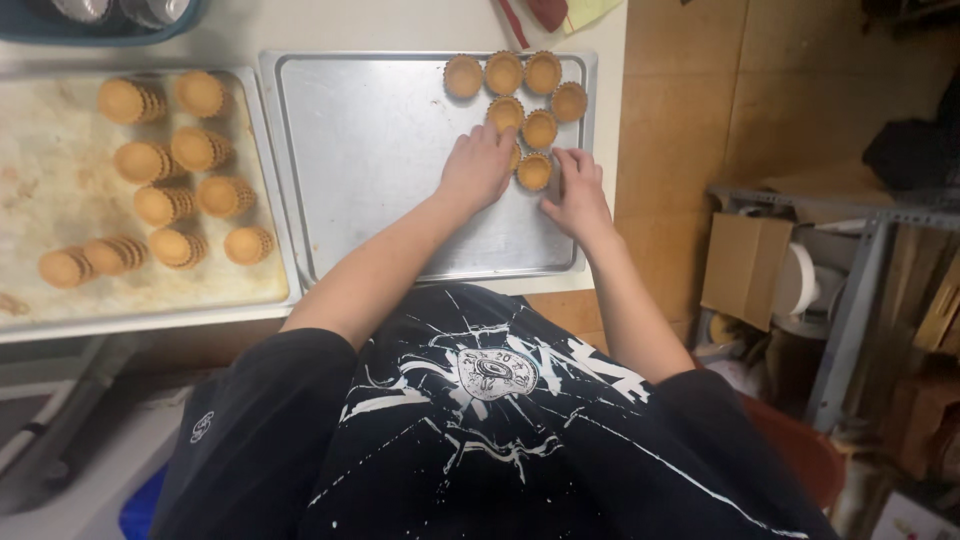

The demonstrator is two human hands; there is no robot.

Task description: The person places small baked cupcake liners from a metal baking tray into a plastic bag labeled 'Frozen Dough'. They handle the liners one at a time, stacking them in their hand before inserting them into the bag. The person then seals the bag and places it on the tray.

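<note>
My left hand (477, 165) lies palm down on a metal baking tray (380, 150), covering a tart shell beside the group. My right hand (577, 190) touches the nearest shell (534, 171) with its fingertips. Several small golden tart shells (520, 90) stand in rows at the tray's far right corner. Whether either hand actually grips a shell is hidden by the fingers.
A second, stained tray (60, 290) on the left holds several stacks of nested tart shells (165, 165). A blue tub (100, 25) sits at the far left. To the right of the counter are a cardboard box (745, 265) and a metal rack (860, 290).
</note>
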